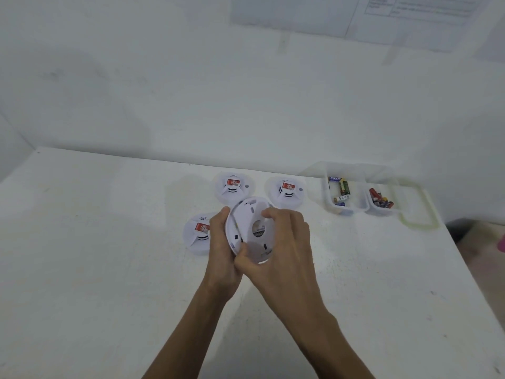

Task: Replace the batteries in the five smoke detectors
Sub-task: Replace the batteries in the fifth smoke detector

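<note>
White plastic on a white table (109, 269); the held smoke detector (231, 228) is serving as the centre of the dial. At 9 o'clock a first resting detector (197, 236) is lying face up, its red label showing, just beside the left hand (221, 253). That hand is gripping the held unit's rim from behind, fingers curled round the edge. At 12 o'clock a second resting detector (233, 187) is sitting near the wall. The held unit is being carried clear of the table, tilted, with its back plate (262, 250) facing the camera and a narrow gap opening along the 9 o'clock rim. The right hand (287, 242) is clamping this plate, fingertips hooked over the top edge and thumb pressing at 6 o'clock. At 1 o'clock a third resting detector (285, 190) is lying face up. A fifth is not showing. At 2 o'clock a clear battery tray (363, 212) is holding mixed cells in its left compartment and red cells in its right, with its lid (419, 217) lying beneath it.

Judged risks: the plate is probably being twisted free, so forcing it sideways could be snapping its locking tabs. A sudden release could be knocking a neighbouring unit. Old and new cells are lying in adjoining compartments, inviting a mix-up.
</note>
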